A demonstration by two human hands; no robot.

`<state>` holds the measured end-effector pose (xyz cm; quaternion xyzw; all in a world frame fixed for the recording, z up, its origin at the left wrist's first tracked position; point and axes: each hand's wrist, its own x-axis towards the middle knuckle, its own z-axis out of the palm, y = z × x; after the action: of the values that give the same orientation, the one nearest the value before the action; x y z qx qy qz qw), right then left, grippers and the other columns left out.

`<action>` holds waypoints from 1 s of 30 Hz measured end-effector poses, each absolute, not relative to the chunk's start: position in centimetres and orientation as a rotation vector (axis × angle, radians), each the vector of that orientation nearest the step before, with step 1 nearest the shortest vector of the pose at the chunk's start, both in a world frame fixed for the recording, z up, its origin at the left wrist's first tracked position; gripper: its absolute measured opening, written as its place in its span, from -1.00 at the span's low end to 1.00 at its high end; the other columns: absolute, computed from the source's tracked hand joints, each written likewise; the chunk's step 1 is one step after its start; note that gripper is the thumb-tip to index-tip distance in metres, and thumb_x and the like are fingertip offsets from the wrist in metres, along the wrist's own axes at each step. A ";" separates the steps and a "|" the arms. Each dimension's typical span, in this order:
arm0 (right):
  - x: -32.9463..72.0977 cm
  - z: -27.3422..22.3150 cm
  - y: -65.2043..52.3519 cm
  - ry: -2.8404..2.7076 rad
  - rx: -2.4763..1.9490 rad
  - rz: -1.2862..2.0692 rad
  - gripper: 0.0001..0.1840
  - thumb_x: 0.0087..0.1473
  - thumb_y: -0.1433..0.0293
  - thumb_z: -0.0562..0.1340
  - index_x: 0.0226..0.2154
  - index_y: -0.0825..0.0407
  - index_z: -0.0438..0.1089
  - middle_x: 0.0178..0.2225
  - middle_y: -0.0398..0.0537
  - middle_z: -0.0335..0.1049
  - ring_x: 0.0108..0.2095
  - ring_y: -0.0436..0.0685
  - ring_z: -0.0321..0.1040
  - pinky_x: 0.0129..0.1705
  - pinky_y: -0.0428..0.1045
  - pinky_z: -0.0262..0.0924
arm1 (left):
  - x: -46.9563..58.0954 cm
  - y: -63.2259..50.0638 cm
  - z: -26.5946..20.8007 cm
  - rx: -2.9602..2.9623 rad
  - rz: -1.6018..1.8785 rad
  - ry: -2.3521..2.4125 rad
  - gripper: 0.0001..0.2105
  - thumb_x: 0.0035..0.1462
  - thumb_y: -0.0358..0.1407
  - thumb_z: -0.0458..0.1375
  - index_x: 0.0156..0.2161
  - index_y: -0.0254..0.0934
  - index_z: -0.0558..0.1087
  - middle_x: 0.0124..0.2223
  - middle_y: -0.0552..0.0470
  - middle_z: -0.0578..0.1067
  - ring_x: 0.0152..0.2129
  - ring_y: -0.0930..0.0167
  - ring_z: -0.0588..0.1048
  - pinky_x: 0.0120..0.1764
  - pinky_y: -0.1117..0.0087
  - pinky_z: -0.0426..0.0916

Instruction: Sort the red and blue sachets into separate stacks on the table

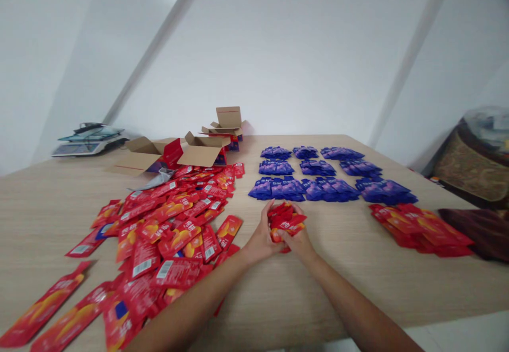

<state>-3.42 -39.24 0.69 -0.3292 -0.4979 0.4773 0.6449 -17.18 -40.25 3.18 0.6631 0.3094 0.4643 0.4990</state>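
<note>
In the head view, gripping a bunch of red packets just below and right of the centre of the frame, with left hand cupped along one side and right hand closed around the other, thumb pressed across the front. Apparently clasped from both sides to keep slippery packets together. Hard to tell whether touching the table underneath.

Lying left of the hands, from centre left down to lower left: a loose heap of more red packets, pointing every which way, partly hidden behind left forearm, probably kept there for easy reach.

Towards the right edge, well apart from right hand: a stack of red packets, overlapping and facing roughly alike, likely kept separate from the loose heap. Beside it, a dark cloth.

Just beyond the fingertips, right of centre: blue packets in overlapping groups, three rows of three, seemingly spaced to keep each group distinct.

Behind the heap, left of centre: cardboard boxes with flaps spread, presumably for easy access. Farther left, near the wall: a scale.
</note>
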 end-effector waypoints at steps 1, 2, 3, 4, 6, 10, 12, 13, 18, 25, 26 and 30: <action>-3.3 0.8 -39.4 -1.156 -0.722 1.129 -0.17 -0.42 0.49 0.48 -0.01 -0.11 0.30 -0.05 -0.08 0.39 0.07 0.18 0.25 0.19 0.10 0.03 | -17.4 -40.3 2.6 1.603 1.103 0.734 0.09 -0.25 -0.44 0.36 0.29 -0.08 -0.25 0.28 -0.23 0.07 0.15 0.16 0.21 0.13 0.09 0.19; -3.2 0.8 -39.5 -1.190 -0.702 1.189 -0.09 -0.44 0.51 0.48 0.04 -0.13 0.25 0.00 -0.07 0.35 0.08 0.18 0.24 0.18 0.11 0.05 | -17.5 -40.3 2.1 1.588 1.079 0.719 0.13 -0.27 -0.44 0.37 0.29 -0.07 -0.28 0.29 -0.25 0.04 0.15 0.14 0.21 0.09 0.08 0.24; -3.1 0.7 -39.5 -1.229 -0.691 1.254 -0.06 -0.43 0.52 0.47 0.07 -0.14 0.21 0.03 -0.06 0.32 0.07 0.18 0.25 0.16 0.13 0.07 | -17.7 -40.2 1.5 1.565 1.056 0.704 0.16 -0.30 -0.44 0.39 0.29 -0.05 -0.29 0.29 -0.26 0.01 0.15 0.12 0.21 0.05 0.09 0.28; -3.0 0.5 -39.5 -1.264 -0.687 1.309 -0.06 -0.42 0.52 0.46 0.07 -0.15 0.20 0.03 -0.06 0.31 0.06 0.18 0.27 0.13 0.13 0.10 | -17.8 -40.1 0.9 1.539 1.042 0.696 0.18 -0.33 -0.44 0.40 0.29 -0.05 -0.29 0.30 -0.27 0.00 0.15 0.11 0.22 0.03 0.10 0.31; -2.9 0.1 -39.2 -1.303 -0.705 1.360 -0.11 -0.39 0.52 0.45 0.05 -0.15 0.21 0.02 -0.07 0.32 0.04 0.19 0.28 0.09 0.13 0.15 | -17.8 -39.9 0.1 1.491 1.043 0.713 0.17 -0.34 -0.43 0.40 0.29 -0.05 -0.27 0.28 -0.27 0.02 0.12 0.12 0.26 0.01 0.11 0.33; -2.7 -0.3 -38.2 -1.321 -0.746 1.287 -0.22 -0.42 0.51 0.46 -0.06 -0.12 0.28 -0.09 -0.12 0.39 -0.07 0.17 0.36 0.02 0.09 0.21 | -17.1 -39.5 -0.2 1.423 1.131 0.813 0.09 -0.35 -0.43 0.40 0.26 -0.13 -0.15 0.21 -0.25 0.17 0.05 0.17 0.34 0.02 0.11 0.31; -2.6 -0.2 -38.0 -1.352 -0.755 1.241 -0.24 -0.42 0.50 0.46 -0.08 -0.10 0.28 -0.16 -0.14 0.41 -0.16 0.14 0.39 -0.01 0.07 0.24 | -16.7 -39.5 0.1 1.398 1.148 0.852 0.03 -0.35 -0.44 0.39 0.23 -0.19 -0.06 0.14 -0.22 0.27 0.01 0.17 0.37 0.02 0.11 0.31; -2.6 -0.2 -38.0 -1.358 -0.761 1.219 -0.25 -0.41 0.49 0.46 -0.08 -0.10 0.27 -0.17 -0.14 0.42 -0.18 0.12 0.39 -0.02 0.06 0.24 | -16.4 -39.5 0.3 1.389 1.146 0.861 -0.02 -0.34 -0.45 0.38 0.21 -0.22 -0.02 0.10 -0.20 0.30 -0.01 0.18 0.39 0.01 0.10 0.32; -2.5 -0.5 -38.5 -1.261 -0.788 1.127 -0.23 -0.38 0.47 0.46 -0.05 -0.08 0.23 -0.10 -0.09 0.40 -0.10 0.13 0.36 0.01 0.03 0.21 | -15.5 -39.5 0.2 1.394 1.205 0.777 -0.06 -0.37 -0.51 0.35 0.18 -0.20 0.03 0.11 -0.16 0.32 0.01 0.19 0.37 0.07 0.13 0.27; -0.9 1.0 -37.1 -1.275 -0.964 1.112 -0.27 -0.32 0.32 0.42 -0.05 -0.01 0.19 -0.12 -0.04 0.41 -0.16 0.16 0.40 -0.06 0.08 0.27 | -13.4 -38.0 1.6 1.133 1.095 1.005 -0.25 -0.39 -0.57 0.31 0.02 -0.28 0.21 -0.12 -0.07 0.46 -0.14 0.14 0.45 -0.04 0.10 0.35; -0.4 1.3 -36.9 -1.234 -1.015 1.117 -0.27 -0.32 0.30 0.42 -0.05 0.00 0.19 -0.12 -0.02 0.41 -0.14 0.18 0.40 -0.05 0.10 0.28 | -12.8 -37.9 2.1 1.092 1.070 1.008 -0.30 -0.37 -0.55 0.32 0.00 -0.29 0.23 -0.12 -0.08 0.47 -0.14 0.15 0.45 -0.04 0.11 0.35; 2.9 2.6 -37.1 -1.124 -1.216 1.154 -0.34 -0.32 0.30 0.41 -0.09 0.01 0.25 -0.16 0.00 0.46 -0.13 0.22 0.42 -0.05 0.13 0.30 | -9.3 -38.3 3.3 0.987 1.019 0.866 -0.43 -0.28 -0.48 0.31 -0.05 -0.32 0.32 -0.14 -0.10 0.51 -0.18 0.22 0.49 -0.05 0.18 0.35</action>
<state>2.91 -37.08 2.59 -0.5098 -0.4712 0.4840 0.5327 -9.28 -38.33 3.34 0.4385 0.3850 0.4527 0.6742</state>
